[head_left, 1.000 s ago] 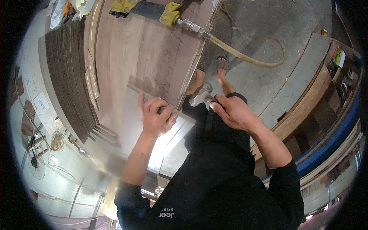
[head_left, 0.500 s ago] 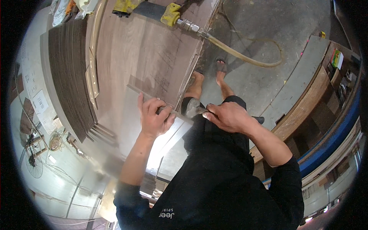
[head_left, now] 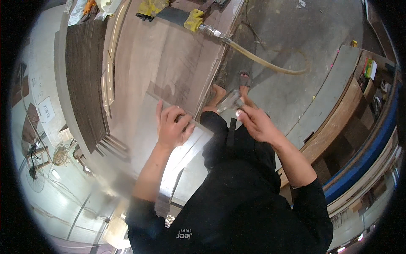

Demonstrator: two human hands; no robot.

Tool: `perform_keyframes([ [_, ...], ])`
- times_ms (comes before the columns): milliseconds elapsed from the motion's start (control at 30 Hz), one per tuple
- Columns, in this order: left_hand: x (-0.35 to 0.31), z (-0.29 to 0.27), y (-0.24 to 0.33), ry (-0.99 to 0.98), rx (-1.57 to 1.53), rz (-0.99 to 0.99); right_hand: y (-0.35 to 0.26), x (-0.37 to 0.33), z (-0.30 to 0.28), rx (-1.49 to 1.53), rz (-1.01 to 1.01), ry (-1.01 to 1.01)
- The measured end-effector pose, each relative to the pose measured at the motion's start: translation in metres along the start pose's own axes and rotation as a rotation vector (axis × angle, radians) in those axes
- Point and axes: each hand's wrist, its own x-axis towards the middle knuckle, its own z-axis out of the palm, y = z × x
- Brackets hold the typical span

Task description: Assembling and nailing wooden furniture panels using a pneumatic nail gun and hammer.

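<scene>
My left hand (head_left: 172, 127) is closed over the long edge of a pale, glossy panel (head_left: 146, 122), fingers curled around the rim and the thumb side toward my body. In my right hand (head_left: 257, 123) is a hammer (head_left: 229, 101), its metal head smeared by motion. The head is apart from the panel, to the right of its edge and above my legs. Beneath the panel lies a wood-grain board (head_left: 139, 55) on the work surface.
A yellow and black air tool (head_left: 173, 15) lies at the far end of the board, its hose (head_left: 262, 61) looping over the floor. Dark boards (head_left: 86, 72) are stacked at left beside light strips (head_left: 106, 84). A wooden shelf unit (head_left: 330, 122) stands at right.
My right hand has swung the hammer away from the panel's edge, up and to the right in the picture. My left hand keeps its grip. The view has shifted slightly.
</scene>
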Motion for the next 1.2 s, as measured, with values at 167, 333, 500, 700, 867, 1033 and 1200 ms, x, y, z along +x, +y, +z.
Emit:
perform_keyframes([
  [167, 0.010, -0.017, 0.018, -0.139, -0.025, -0.022, 0.007, -0.021, -0.013, 0.029, 0.157, 0.148],
  [333, 0.016, -0.029, 0.051, -0.295, -0.051, 0.050, -0.001, -0.048, -0.027, 0.125, 0.211, 0.295],
  [500, 0.011, -0.028, 0.055, -0.328, -0.036, 0.069, 0.014, -0.058, -0.029, 0.317, 0.235, 0.360],
  [700, 0.006, -0.022, 0.058, -0.299, -0.035, -0.012, -0.008, -0.064, -0.042, 0.408, 0.219, 0.378],
  [867, -0.018, -0.005, 0.083, -0.015, 0.016, -0.199, -0.023, -0.059, -0.038, 0.302, 0.194, 0.271],
  [1033, -0.019, 0.016, 0.080, 0.062, 0.063, -0.252, -0.010, -0.042, -0.022, 0.091, 0.171, 0.195],
  [1200, 0.008, 0.015, 0.052, 0.233, -0.006, -0.341, -0.030, -0.024, -0.008, -0.034, 0.050, 0.122],
])
